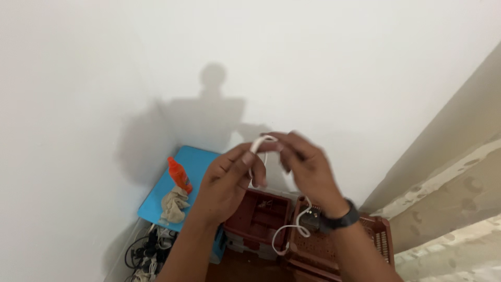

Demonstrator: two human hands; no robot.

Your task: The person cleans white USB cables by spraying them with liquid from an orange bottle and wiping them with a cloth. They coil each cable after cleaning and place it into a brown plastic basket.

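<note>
A thin white cable (262,142) is pinched between both hands in front of a white wall corner. My left hand (229,180) grips it near a bend at the top. My right hand (308,164), with a black watch at the wrist, holds the same cable just to the right. The loose end of the cable hangs down in loops (288,235) over a brown plastic basket (378,235).
Below the hands stand two brown plastic baskets, the nearer one (261,214) holding small parts. A blue stool (193,162) in the corner carries an orange bottle (179,174) and a beige rag (174,204). Dark tangled cables (146,250) lie on the floor. A patterned curtain (459,209) hangs right.
</note>
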